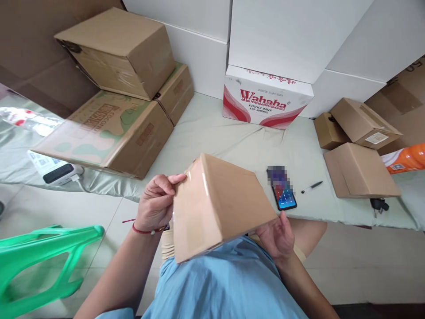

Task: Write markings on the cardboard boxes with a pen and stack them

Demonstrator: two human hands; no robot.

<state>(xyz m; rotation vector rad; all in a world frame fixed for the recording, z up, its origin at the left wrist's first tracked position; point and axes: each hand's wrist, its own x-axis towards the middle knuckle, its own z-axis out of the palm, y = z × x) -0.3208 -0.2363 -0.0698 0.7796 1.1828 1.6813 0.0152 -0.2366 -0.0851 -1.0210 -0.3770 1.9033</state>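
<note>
A brown cardboard box (232, 195) with clear tape on its left part is held tilted over my lap. My left hand (157, 201) pinches its upper left edge, fingers closed. Under the box's right corner lies my right hand (277, 235), supporting it; some of its fingers are hidden beneath the cardboard. Just beyond that corner, a phone (287, 199) with a lit screen rests on the pale green cloth (206, 128). A pen (312, 187) lies to the phone's right.
Large cartons (146, 137) are stacked at the left. A white Wahaba-style carton printed "Wahaha" (265, 99) stands at the back. Small boxes (360, 170) and an orange bottle (407, 159) are at the right. A green stool (63, 241) stands at lower left.
</note>
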